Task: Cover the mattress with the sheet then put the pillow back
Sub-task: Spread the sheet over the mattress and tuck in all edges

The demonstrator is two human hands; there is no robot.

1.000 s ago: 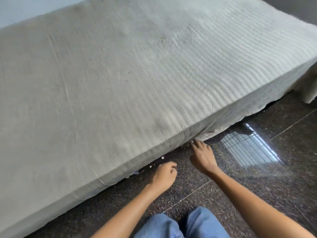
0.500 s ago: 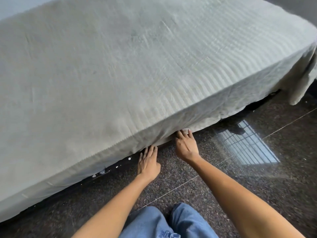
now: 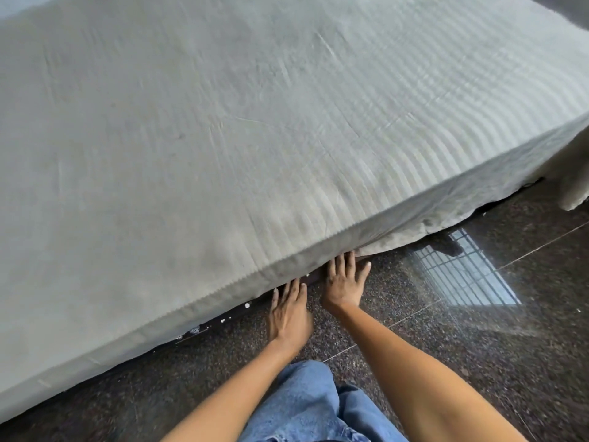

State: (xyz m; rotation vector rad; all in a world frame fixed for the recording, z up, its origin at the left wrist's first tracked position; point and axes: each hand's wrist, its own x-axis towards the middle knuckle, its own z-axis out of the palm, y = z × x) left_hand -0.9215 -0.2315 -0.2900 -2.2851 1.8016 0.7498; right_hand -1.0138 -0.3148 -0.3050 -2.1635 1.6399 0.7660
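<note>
A pale grey-green sheet [image 3: 255, 138] with fine stripes lies over the whole mattress, which fills most of the view. Its near edge hangs down the mattress side to the floor. My left hand [image 3: 288, 309] lies flat with straight fingers, fingertips reaching under the sheet's lower edge. Just to its right, my right hand [image 3: 345, 279] is also flat with spread fingers, its tips pushed under the mattress side. A loose corner of sheet [image 3: 573, 186] hangs at the far right. No pillow is in view.
The floor [image 3: 478, 362] is dark speckled polished stone with a window reflection [image 3: 465, 272] to the right. My knees in blue jeans [image 3: 306, 406] are at the bottom. A dark gap shows under the mattress edge.
My left hand went from a loose fist to flat fingers and slid forward to the mattress edge. Both hands have drawn closer together at the sheet's lower edge.
</note>
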